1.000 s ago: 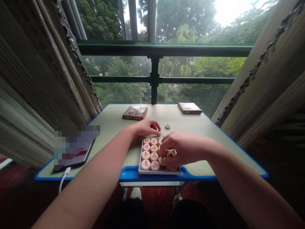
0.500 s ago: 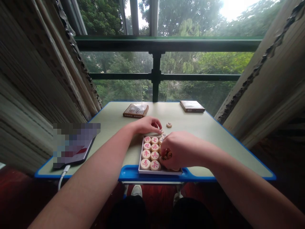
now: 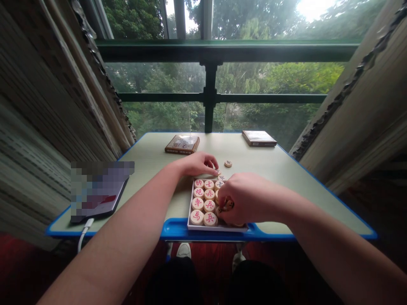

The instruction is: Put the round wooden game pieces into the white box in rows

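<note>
A shallow white box at the table's near edge holds rows of round wooden xiangqi pieces. Red characters mark the pieces on its left side, such as the lower-left piece. My right hand is closed over the box's right side, its fingers curled around a dark-marked xiangqi piece; the fingertips and the pieces beneath are mostly hidden. Beyond the box, my left hand has its thumb and fingers closed at a xiangqi piece. Another piece lies between the hands, and a loose one sits farther back.
Two flat boxes stand near the far edge, a brown one at left and a paler one at right. A partly blurred phone with a white cable lies at left. Curtains flank the window railing.
The camera view has shifted slightly, moving the table scene a little right and up. Both hands stay in nearly the same places relative to the box, and the loose piece has not moved.
</note>
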A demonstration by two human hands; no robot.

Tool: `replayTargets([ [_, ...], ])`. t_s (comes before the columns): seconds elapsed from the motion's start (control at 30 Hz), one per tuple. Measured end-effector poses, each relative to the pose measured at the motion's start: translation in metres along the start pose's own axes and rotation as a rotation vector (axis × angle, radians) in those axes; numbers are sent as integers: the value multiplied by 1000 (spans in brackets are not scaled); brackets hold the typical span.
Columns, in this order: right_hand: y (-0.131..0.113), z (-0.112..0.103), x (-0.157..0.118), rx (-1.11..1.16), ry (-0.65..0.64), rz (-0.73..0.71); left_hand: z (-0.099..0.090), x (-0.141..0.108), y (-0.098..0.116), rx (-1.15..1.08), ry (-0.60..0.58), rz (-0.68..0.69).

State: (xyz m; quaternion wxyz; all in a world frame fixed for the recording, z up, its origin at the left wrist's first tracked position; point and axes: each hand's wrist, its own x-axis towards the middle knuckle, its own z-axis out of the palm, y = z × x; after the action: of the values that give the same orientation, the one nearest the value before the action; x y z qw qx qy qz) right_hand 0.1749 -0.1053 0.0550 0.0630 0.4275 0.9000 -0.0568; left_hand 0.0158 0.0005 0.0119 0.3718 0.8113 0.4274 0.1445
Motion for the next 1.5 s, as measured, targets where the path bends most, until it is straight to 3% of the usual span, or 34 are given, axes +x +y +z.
replayTargets([
  [0.47, -2, 1, -1, -35, -9, -9, -1, 0, 2, 19, -4, -6],
  [0.9, 5, 1, 0, 153, 42, -91, 0, 1, -1, 4, -9, 0],
  [1.03, 25, -7, 8, 212, 213, -63, 0, 0, 0, -20, -28, 12],
  [1.13, 50, -8, 20, 103, 364, 205, 0, -1, 2, 5, -3, 2],
  [1.3, 81, 6, 40, 116, 297, 256, 0, 0, -2, 6, 22, -2],
  [1.5, 93, 25, 56, 157, 333, 287, -1, 0, -8, -34, 31, 5],
])
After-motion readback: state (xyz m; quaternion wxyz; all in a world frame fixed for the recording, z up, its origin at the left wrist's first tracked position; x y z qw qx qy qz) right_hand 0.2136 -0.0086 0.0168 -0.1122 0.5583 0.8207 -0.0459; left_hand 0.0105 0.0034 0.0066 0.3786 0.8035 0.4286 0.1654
